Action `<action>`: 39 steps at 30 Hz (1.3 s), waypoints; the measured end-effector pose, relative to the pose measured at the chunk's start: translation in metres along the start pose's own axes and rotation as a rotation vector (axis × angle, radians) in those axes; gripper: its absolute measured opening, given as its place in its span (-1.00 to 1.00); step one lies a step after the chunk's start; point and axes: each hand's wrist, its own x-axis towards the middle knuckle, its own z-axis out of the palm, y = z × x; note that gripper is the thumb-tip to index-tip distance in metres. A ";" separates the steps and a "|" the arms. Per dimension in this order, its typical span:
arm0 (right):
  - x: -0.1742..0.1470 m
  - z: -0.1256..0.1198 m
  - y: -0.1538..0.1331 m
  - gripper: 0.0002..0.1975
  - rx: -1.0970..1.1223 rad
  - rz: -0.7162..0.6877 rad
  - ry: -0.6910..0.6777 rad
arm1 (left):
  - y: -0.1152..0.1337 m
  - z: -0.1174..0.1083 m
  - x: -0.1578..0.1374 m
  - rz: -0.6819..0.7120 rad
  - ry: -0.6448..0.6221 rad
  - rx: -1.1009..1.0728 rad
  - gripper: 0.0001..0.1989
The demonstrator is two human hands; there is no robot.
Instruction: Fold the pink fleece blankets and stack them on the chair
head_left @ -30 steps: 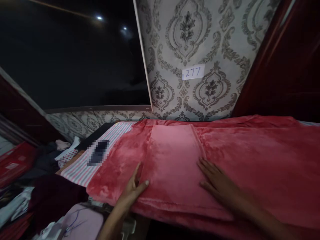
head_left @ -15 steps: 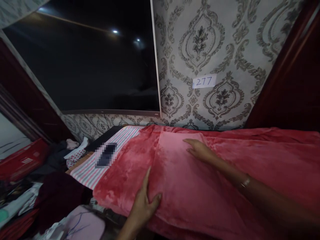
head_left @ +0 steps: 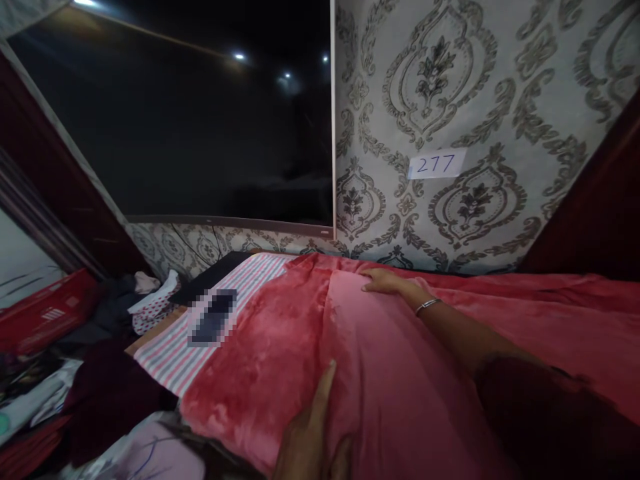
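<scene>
A folded red plush blanket (head_left: 260, 333) is spread before me, with its lighter pink underside (head_left: 400, 360) turned up as a flap across the middle. My right hand (head_left: 387, 281) lies on the far end of this flap, fingers stretched out, a silver bracelet at its wrist. Low in the view, my left hand (head_left: 310, 427) rests at the flap's left edge with index finger and thumb apart; the bottom of the picture cuts off part of it. Small creases run through the pink cloth near the left hand.
A striped cloth (head_left: 170, 350) with a pixelated dark object on it lies left of the blanket. Behind stand a large television (head_left: 190, 127) and a patterned wall with a "277" paper label (head_left: 437, 164). Clothes (head_left: 115, 400) and a red box (head_left: 50, 307) crowd the left.
My left hand has moved down and right along the flap's edge. The right hand has shifted slightly to the far left end of the flap, which has more creases now. The view has turned a little.
</scene>
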 end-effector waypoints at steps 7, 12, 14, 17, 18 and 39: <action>0.006 -0.006 0.006 -0.79 0.016 0.064 -0.064 | -0.015 0.007 -0.015 -0.147 0.116 -0.029 -0.21; -0.014 -0.005 -0.002 -0.83 0.046 0.032 0.089 | -0.019 0.011 -0.019 -0.122 0.123 -0.105 -0.35; -0.024 -0.009 -0.003 -0.83 0.043 0.033 0.175 | -0.013 0.011 -0.020 -0.102 0.131 -0.133 -0.45; -0.038 -0.026 -0.005 -0.87 0.069 0.043 0.333 | 0.003 0.004 -0.018 -0.061 0.156 -0.141 -0.61; -0.041 -0.035 -0.006 -0.89 0.095 0.039 0.404 | 0.010 -0.001 -0.017 -0.040 0.160 -0.152 -0.65; 0.070 0.037 -0.143 -0.85 0.025 0.101 0.371 | -0.122 -0.127 0.016 -0.262 0.483 -0.147 -0.47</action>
